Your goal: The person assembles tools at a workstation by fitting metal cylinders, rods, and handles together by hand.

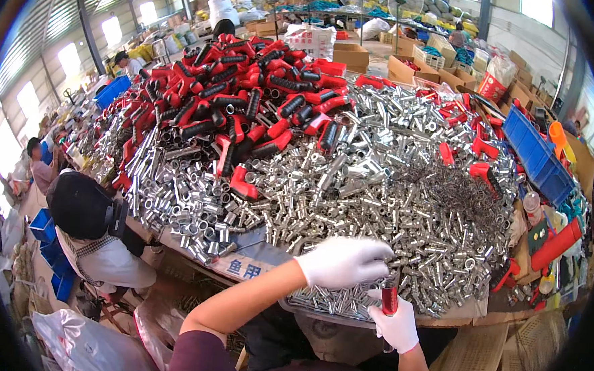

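At near left, 1 co-worker (pixel 113 262) wears a black cap (pixel 76 201); a blue crate (pixel 537 156) sits at right.

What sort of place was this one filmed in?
Most likely a factory workshop where parts are put together: loose metal parts are heaped beside a mound of red-and-black handles, with open cardboard boxes behind.

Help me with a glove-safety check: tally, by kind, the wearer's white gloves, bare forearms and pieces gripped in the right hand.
White gloves: 2, on the left hand and right hand
Bare forearms: 2
Red-sleeved piece gripped in the right hand: 1
Total: 5
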Motion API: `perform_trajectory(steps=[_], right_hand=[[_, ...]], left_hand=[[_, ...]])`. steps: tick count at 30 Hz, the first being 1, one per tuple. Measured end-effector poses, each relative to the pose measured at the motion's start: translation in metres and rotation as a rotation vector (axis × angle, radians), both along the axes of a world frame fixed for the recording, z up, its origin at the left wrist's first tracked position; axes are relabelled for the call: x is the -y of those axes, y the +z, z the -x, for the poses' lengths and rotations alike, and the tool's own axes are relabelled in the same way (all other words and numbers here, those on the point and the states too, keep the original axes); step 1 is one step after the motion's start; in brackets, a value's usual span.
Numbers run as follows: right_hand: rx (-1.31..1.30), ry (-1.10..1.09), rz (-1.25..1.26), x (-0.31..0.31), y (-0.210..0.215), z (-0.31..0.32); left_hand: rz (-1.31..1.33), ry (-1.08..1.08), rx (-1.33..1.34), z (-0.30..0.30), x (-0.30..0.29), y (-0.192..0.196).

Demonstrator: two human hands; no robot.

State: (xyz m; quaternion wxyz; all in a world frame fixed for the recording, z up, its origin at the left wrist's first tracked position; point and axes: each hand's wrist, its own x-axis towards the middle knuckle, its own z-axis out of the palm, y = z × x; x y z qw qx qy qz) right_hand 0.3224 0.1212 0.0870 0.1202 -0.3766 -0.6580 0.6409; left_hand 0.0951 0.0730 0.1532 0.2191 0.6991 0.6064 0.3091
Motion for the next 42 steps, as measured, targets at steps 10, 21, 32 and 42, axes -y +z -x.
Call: perform_trajectory(steps=[10, 21, 32, 42], right_hand=[[-0.008, -0.026, 0.008, 0.004, 0.000, 0.000], [-0.086, -0.066, -0.003, 0.005, -0.007, -0.005], [-0.093, -0.019, -0.360, 0.009, -0.007, -0.023], [0.035, -0.124, -0.627, 0.019, 0.008, -0.027]], left_hand=[[0.417, 1.420, -0.137, 0.240, 0.073, -0.067], [-0.177, 1.451, -0.056, 0.176, 0.048, -0.049], [-0.005, 0.213, -0.268, -0.008, 0.046, 0.057], [0.342, 0.046, -0.356, -0.035, 0.020, 0.058]])
